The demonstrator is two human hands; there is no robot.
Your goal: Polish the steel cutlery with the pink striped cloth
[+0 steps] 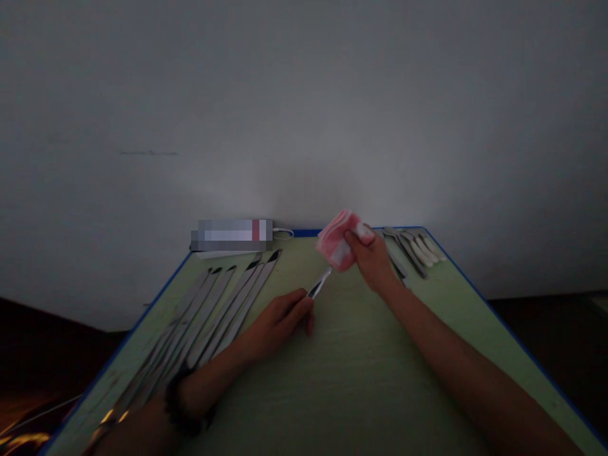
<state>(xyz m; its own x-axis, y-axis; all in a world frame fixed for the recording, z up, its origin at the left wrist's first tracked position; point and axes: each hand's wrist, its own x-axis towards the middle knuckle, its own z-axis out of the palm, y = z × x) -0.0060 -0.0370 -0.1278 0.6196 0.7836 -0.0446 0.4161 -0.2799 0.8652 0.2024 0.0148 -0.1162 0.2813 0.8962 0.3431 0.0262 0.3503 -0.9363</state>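
Near the middle of the table, my left hand point(287, 313) is closed on a thin, shiny piece of metal cutlery point(320, 283). Which kind it is I cannot tell, as my fingers cover one end. Its far end reaches to the lower edge of a folded pink-and-white cloth point(338, 240). My right hand point(373, 256) pinches that cloth, thumb on top, slightly above the table. Whether cloth and metal touch is unclear.
Several long metal utensils, like table knives point(223, 304), lie in a slanted row at left. More cutlery point(411, 250), some with pale handles, lies at back right. A blurred box-shaped thing point(232, 235) with a white cable point(284, 233) sits at the back left, by the wall point(304, 114).
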